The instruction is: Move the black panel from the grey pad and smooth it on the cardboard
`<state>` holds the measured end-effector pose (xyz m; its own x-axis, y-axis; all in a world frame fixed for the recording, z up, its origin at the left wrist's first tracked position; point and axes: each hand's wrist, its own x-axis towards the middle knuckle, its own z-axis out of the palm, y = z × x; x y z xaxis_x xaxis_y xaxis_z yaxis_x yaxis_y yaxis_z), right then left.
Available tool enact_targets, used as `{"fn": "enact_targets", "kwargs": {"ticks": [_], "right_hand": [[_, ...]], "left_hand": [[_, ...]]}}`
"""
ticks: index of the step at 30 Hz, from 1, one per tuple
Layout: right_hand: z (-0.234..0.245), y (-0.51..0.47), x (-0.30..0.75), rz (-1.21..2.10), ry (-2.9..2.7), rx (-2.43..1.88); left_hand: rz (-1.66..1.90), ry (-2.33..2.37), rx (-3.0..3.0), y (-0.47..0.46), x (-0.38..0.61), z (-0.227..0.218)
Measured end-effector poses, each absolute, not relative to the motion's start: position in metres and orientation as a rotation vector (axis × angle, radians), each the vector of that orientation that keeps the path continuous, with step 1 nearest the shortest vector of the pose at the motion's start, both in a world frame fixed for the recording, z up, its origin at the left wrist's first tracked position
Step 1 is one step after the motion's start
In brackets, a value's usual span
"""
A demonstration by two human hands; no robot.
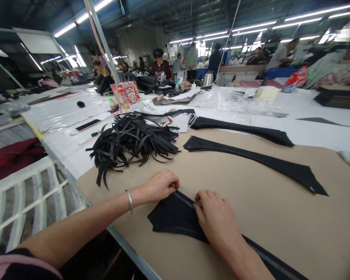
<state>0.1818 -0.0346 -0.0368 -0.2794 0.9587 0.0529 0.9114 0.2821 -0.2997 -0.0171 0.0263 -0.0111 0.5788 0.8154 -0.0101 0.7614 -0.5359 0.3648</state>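
Nearest, a dark, wedge-shaped fabric piece (172, 217) lies flat on a brown cardboard sheet (251, 237) at the table's near edge, with both forearms reaching in over it. The left hand (160, 186), a silver bracelet (129, 200) on its wrist, sits knuckles-up with its fingers curled closed over the piece's far edge. The right hand (212, 216) lies palm-down on the piece with its fingers bent together and their tips on a thin grey edge strip (186, 201). Whether it pinches cannot be told.

A white slatted plastic crate (26, 198) stands left of the table. Beyond the hands lie two long tapered black pieces (251, 155), well apart from them, and one tangled heap of black strips (131, 142). Farther off, several people (161, 64) work.
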Motion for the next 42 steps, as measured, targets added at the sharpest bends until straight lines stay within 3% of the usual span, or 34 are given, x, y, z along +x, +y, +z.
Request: {"fn": "enact_targets", "kwargs": {"ticks": [6, 17, 31, 40, 42], "right_hand": [[-0.033, -0.032, 0.184, 0.501, -2.298, -1.776], [-0.054, -0.035, 0.195, 0.581, -2.253, -1.387], [-0.067, -0.051, 0.191, -0.038, -2.407, -1.191], [-0.067, -0.052, 0.189, -0.154, -2.427, -1.209], [-0.067, -0.053, 0.189, -0.159, -2.434, -1.207]], "left_hand": [[0.18, 1.165, 2.508, 0.028, -0.018, -0.006], [0.273, 1.015, 2.658, 0.022, -0.028, -0.019], [0.318, 0.811, 3.223, 0.003, -0.036, -0.032], [0.304, 0.863, 3.275, 0.006, -0.057, -0.033], [0.439, 0.965, 3.239, 0.006, -0.061, -0.033]]}}
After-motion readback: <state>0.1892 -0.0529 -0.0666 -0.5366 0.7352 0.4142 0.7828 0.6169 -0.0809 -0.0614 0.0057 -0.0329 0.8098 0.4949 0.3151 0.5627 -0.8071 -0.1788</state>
